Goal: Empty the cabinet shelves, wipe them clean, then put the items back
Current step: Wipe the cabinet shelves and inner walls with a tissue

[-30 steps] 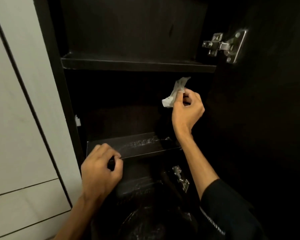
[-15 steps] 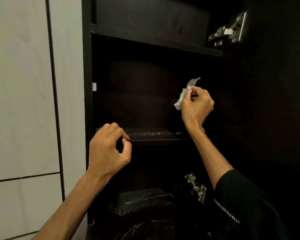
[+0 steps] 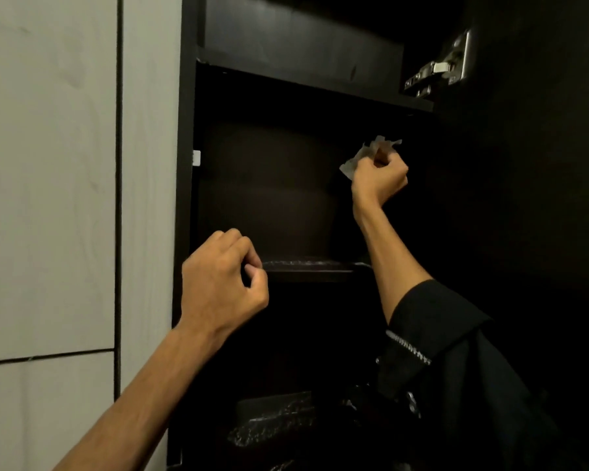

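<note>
Wiping step, middle compartment.
Your right hand [image 3: 380, 175] pinches the crumpled wipe [image 3: 361, 158] at its fingertips; the left hand [image 3: 221, 283] is curled, holding nothing. The shelf [image 3: 313, 266] below your fingers probably comes next.

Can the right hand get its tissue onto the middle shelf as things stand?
Probably yes. The right hand holds the tissue up in the open compartment, above the middle shelf, with nothing visible between them; the left hand sits at the shelf's left front edge.
</note>
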